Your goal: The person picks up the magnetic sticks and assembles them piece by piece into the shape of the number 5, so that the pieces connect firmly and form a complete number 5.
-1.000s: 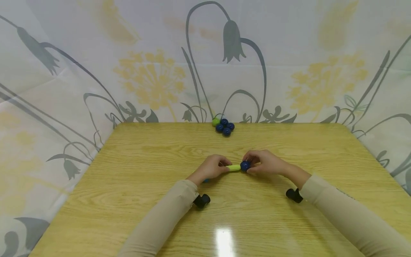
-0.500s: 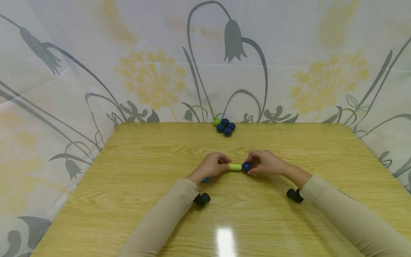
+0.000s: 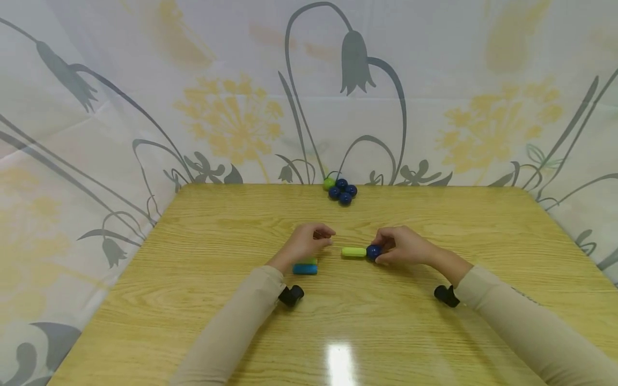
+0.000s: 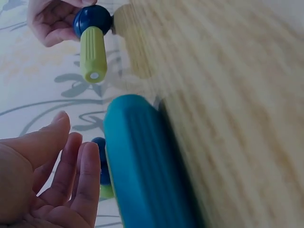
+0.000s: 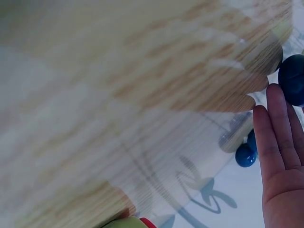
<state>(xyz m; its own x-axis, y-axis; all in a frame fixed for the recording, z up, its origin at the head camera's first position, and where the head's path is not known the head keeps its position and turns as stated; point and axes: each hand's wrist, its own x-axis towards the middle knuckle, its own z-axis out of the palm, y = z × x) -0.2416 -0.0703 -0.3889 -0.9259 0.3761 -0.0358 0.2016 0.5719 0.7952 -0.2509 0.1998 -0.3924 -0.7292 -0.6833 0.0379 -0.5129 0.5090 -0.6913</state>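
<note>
My right hand (image 3: 403,244) pinches a dark blue ball (image 3: 373,252) just over the table. From the ball's left side sticks out a ribbed lime-green rod (image 3: 354,252), its end touching the ball; a pale dot marks the rod's free end in the left wrist view. My left hand (image 3: 304,241) holds nothing, its fingers loosely bent and apart from that rod. Just below the left hand lie a blue ribbed rod (image 3: 305,269) and, beside it, another green rod (image 3: 309,261), partly covered by the hand. The blue rod (image 4: 137,161) looms large in the left wrist view.
At the table's far edge sit a green ball (image 3: 329,184) and several dark blue balls (image 3: 345,198), bunched together. A flower-printed cloth (image 3: 232,123) hangs behind the wooden table (image 3: 386,332). A green and red thing (image 5: 127,222) shows at the right wrist view's bottom edge.
The left hand has let go of the green rod and drawn back to the left, uncovering more of the blue and green rods. The right hand stays on the ball, nearly still.
</note>
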